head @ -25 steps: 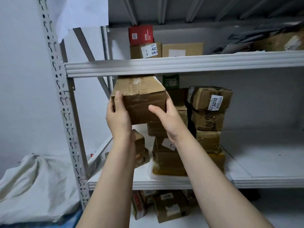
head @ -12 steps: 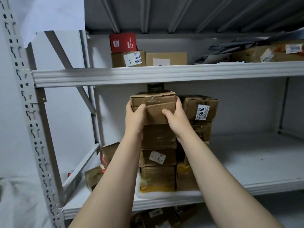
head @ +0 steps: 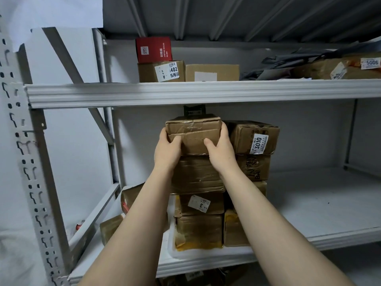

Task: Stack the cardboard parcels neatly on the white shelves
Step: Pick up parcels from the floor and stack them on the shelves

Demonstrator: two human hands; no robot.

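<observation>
At the centre of the frame, a taped cardboard parcel (head: 193, 132) is gripped by both bare hands: the left hand (head: 167, 150) is curled round its left end and the right hand (head: 221, 150) round its right end, with thumbs pressed on the near face. The parcel is set on top of a stack of three parcels (head: 198, 176) on the white middle shelf (head: 309, 207), just beside a parcel labelled 3010 (head: 253, 137) on its right. On the upper shelf (head: 206, 90), a red box (head: 153, 49) is seen at upper left.
</observation>
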